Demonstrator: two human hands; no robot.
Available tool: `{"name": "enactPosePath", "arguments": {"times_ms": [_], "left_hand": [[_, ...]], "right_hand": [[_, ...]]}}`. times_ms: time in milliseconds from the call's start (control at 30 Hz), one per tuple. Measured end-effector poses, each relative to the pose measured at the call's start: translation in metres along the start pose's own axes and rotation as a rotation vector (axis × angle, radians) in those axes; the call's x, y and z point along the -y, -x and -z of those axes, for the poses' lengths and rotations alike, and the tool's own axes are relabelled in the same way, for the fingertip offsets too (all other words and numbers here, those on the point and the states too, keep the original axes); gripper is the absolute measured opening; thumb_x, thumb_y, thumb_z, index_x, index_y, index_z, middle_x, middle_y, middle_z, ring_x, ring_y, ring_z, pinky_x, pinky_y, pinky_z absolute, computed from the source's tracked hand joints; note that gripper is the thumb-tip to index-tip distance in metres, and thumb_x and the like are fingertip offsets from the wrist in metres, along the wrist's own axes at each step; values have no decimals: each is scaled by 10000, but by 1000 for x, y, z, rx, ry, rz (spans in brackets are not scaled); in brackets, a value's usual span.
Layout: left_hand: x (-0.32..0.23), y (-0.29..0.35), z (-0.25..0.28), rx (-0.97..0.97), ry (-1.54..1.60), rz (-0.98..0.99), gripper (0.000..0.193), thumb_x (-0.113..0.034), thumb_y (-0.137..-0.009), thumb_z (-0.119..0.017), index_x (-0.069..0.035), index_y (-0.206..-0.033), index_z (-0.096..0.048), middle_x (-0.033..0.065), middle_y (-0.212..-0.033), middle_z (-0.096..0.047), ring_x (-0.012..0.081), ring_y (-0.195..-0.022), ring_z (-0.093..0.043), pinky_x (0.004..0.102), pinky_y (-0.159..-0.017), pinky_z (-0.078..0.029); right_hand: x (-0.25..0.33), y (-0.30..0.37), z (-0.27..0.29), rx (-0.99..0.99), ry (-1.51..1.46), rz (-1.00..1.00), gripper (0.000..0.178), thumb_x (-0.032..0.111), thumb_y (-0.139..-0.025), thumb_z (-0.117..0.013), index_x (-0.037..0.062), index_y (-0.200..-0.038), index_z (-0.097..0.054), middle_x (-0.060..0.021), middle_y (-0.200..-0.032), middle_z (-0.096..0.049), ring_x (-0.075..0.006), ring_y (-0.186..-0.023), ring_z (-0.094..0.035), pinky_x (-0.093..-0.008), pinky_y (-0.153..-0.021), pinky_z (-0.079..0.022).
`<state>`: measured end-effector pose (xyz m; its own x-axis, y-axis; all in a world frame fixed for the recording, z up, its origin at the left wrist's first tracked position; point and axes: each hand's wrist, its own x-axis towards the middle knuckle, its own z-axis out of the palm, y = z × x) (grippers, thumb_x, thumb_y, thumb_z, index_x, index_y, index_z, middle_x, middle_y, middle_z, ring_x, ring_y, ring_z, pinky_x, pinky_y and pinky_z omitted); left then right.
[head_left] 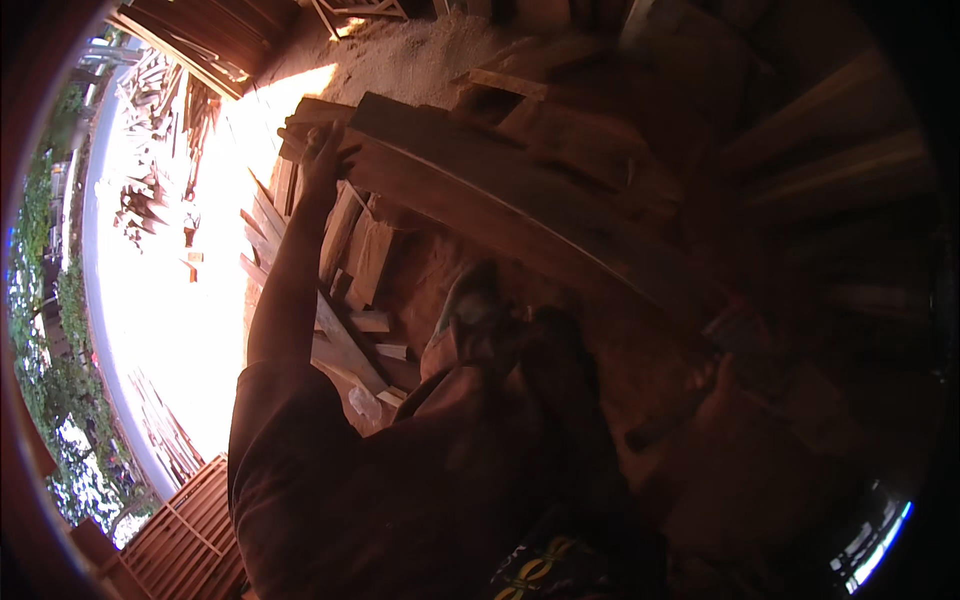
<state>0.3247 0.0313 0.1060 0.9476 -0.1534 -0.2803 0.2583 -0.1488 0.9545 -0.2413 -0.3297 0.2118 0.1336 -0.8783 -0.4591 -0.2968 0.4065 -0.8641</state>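
Note:
A long wooden beam (470, 205) runs slantwise from the upper left toward the right, its top edge dark and its side reddish brown. My left hand (322, 158) reaches far forward to its left end, fingers closed against the wood beside a shorter board end (318, 112). On the other side, in deep shadow, my right hand (712, 374) is near the beam's right end. Its fingers are too dark to make out. A dim, pale and reddish object (740, 322) shows just beyond it; its kind is unclear.
Loose offcuts (360, 255) lie on the dusty ground beneath my left arm. More timber (590, 130) is piled beyond the beam, and long boards (830, 170) stand in shadow at the right. A slatted wooden frame (185, 530) sits at lower left, near sunlit scrap wood (165, 130).

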Motion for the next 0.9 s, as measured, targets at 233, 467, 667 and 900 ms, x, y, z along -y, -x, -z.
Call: {"name": "enactPosePath", "arguments": {"times_ms": [233, 467, 667, 900], "left_hand": [[15, 12, -23, 43, 15, 78, 555, -406, -951, -803, -49, -1336, -624, 51, -1114, -725, 176, -871, -768, 236, -574, -493], [9, 35, -26, 90, 142, 144, 616, -376, -932, -829, -22, -1387, -608, 56, -1073, -699, 134, -816, -724, 234, -583, -472], [10, 34, -30, 119, 168, 149, 699, -375, -931, -836, -37, -1483, -571, 15, -902, -698, 98, -773, -700, 242, -605, -505], [0, 36, -26, 166, 111, 134, 640, -294, -947, -824, -53, -1486, -576, 2, -899, -685, 97, -773, -695, 254, -622, -520]], "right_hand": [[-13, 16, -124, 132, -132, -253, 302, 356, -1021, -713, 96, -1060, -564, 21, -755, -479, -99, -579, -459, -304, -524, -418], [35, 57, -218, 109, 171, -83, 254, 285, -1029, -696, 91, -1072, -537, 19, -749, -471, -88, -567, -462, -297, -500, -415], [20, 47, -209, 71, -141, -216, 253, 309, -1034, -687, 115, -1029, -524, 30, -750, -454, -84, -556, -440, -283, -495, -390], [28, 66, -286, 355, 108, -205, 334, 338, -1030, -691, 126, -836, -521, 73, -680, -413, -64, -537, -403, -275, -481, -365]]}}
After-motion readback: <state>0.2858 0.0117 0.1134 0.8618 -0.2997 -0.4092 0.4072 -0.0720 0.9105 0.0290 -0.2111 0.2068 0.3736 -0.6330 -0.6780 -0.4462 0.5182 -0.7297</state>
